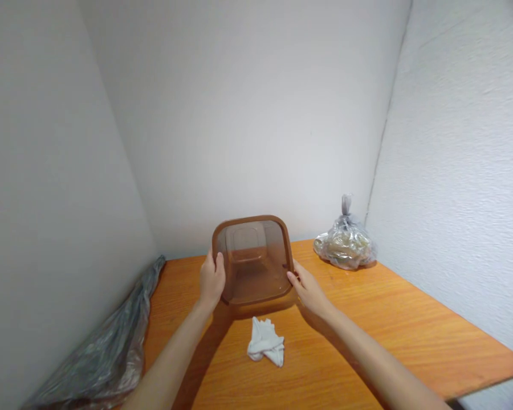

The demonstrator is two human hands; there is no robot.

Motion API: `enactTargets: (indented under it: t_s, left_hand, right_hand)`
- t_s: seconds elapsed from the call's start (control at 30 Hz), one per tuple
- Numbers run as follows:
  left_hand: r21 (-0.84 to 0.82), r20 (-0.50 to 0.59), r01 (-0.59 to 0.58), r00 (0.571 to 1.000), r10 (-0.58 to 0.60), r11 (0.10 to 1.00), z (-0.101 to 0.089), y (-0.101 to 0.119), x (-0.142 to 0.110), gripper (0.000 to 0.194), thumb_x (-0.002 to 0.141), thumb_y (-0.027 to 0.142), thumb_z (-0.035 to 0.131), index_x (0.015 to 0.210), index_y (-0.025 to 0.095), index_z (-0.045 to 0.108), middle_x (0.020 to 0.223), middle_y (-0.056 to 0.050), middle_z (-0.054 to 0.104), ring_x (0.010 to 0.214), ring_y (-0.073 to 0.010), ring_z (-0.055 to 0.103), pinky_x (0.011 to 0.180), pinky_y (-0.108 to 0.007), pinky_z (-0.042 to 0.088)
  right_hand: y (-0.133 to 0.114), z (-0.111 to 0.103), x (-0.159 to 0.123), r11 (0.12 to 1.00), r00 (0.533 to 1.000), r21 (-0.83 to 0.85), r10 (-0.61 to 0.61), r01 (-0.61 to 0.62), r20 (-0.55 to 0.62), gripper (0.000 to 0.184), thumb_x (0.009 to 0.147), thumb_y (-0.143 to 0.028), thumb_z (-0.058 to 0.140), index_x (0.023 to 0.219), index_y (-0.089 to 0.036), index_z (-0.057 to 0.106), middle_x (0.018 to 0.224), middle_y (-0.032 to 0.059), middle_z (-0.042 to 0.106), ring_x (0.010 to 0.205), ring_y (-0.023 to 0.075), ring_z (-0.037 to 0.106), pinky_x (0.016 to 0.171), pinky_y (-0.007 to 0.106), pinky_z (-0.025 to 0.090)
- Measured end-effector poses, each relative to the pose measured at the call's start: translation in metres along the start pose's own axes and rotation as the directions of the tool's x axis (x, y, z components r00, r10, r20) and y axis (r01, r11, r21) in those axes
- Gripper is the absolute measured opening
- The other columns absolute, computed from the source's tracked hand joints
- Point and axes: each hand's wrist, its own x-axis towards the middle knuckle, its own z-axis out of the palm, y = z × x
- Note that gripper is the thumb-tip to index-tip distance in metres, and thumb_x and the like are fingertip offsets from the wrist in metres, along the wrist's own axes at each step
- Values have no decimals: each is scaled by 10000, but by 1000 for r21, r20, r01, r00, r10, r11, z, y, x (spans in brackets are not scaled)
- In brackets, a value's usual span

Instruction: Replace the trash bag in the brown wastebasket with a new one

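A see-through brown plastic container (252, 279) is tilted with its open mouth toward me, above the table. My left hand (212, 279) grips its left rim, thumb on the inner side and fingers hidden behind. On the opposite side, my right hand (310, 287) pinches the lower right rim, with the thumb in front. Nothing large shows inside the container. Below it, a crumpled white cloth (265, 343) lies on the wooden table, apart from both hands.
A tied clear plastic bag (346, 245) with something yellowish-green inside sits at the back right of the wooden table (393, 319). Grey plastic sheeting (115, 336) lies along the left edge. White walls (256, 114) enclose the back and both sides.
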Motion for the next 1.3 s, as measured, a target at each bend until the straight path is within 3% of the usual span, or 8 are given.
enactTargets:
  t_s: [0.23, 0.53, 0.77, 0.83, 0.9, 1.0, 1.1, 1.3]
  left_hand:
    - [-86, 87, -78, 992, 86, 993, -1, -18, -34, 444, 1012, 386, 350, 1386, 185, 480, 1384, -126, 588, 1306, -238, 536, 1138, -435, 382]
    - [-97, 118, -127, 983, 138, 987, -5, -24, -52, 409, 1012, 353, 355, 1376, 197, 456, 1395, -142, 569, 1327, -254, 516, 1157, -489, 359]
    - [22, -25, -285, 958, 285, 958, -24, -19, -76, 482, 957, 334, 504, 1359, 161, 301, 1489, -224, 320, 1429, -327, 315, 1178, -571, 263]
    - [57, -10, -354, 935, 355, 933, -34, -14, -91, 311, 958, 283, 484, 1238, 186, 391, 1395, -194, 387, 1360, -319, 372, 1138, -593, 294]
    - [58, 136, -440, 893, 430, 896, -43, -4, -105, 133, 955, 234, 476, 1085, 220, 504, 1233, -123, 520, 1215, -274, 495, 1066, -524, 394]
    - [9, 413, -547, 764, 495, 837, -50, 10, -122, 109, 939, 199, 500, 962, 238, 599, 1060, -54, 625, 1038, -215, 584, 942, -390, 478]
    - [2, 596, -588, 651, 471, 809, -48, 15, -130, 101, 935, 225, 523, 987, 216, 610, 1072, -70, 638, 1005, -218, 580, 902, -377, 467]
    - [-13, 660, -580, 607, 442, 815, -38, -2, -135, 283, 872, 455, 668, 961, 199, 588, 1069, -82, 623, 992, -231, 560, 861, -363, 440]
  right_hand:
    - [10, 9, -28, 1000, 999, -4, 31, -31, 14, 440, 962, -261, 417, 1390, -209, 506, 1379, 118, 601, 1268, 262, 558, 1085, 502, 425]
    - [12, 13, -42, 994, 1000, -105, 13, -13, 1, 361, 954, -238, 439, 1293, -198, 557, 1128, 102, 712, 994, 239, 681, 876, 406, 553]
    - [-3, 2, -53, 947, 966, -321, -82, -1, -245, 437, 975, -305, 434, 1386, -160, 405, 1343, 200, 491, 1274, 337, 435, 1062, 592, 332]
    - [-15, 0, -57, 929, 965, -367, -146, 58, -216, 347, 969, -289, 449, 1301, -188, 471, 1291, 170, 511, 1240, 332, 430, 1049, 588, 305]
    - [-28, 2, -63, 908, 970, -390, -214, 155, -113, 235, 954, -260, 472, 1173, -207, 541, 1225, 135, 544, 1174, 310, 458, 1013, 546, 318]
    - [-46, 8, -73, 870, 949, -382, -297, 313, 101, 121, 927, -244, 516, 1022, -215, 585, 1125, 89, 579, 1102, 278, 478, 955, 473, 331]
    - [-57, 15, -79, 838, 903, -354, -335, 416, 269, 92, 898, -278, 568, 958, -214, 597, 1040, 62, 586, 1041, 257, 480, 916, 437, 325]
    - [-62, 19, -81, 834, 857, -302, -333, 463, 394, 176, 831, -334, 652, 925, -216, 563, 1017, 34, 570, 997, 234, 476, 896, 411, 319]
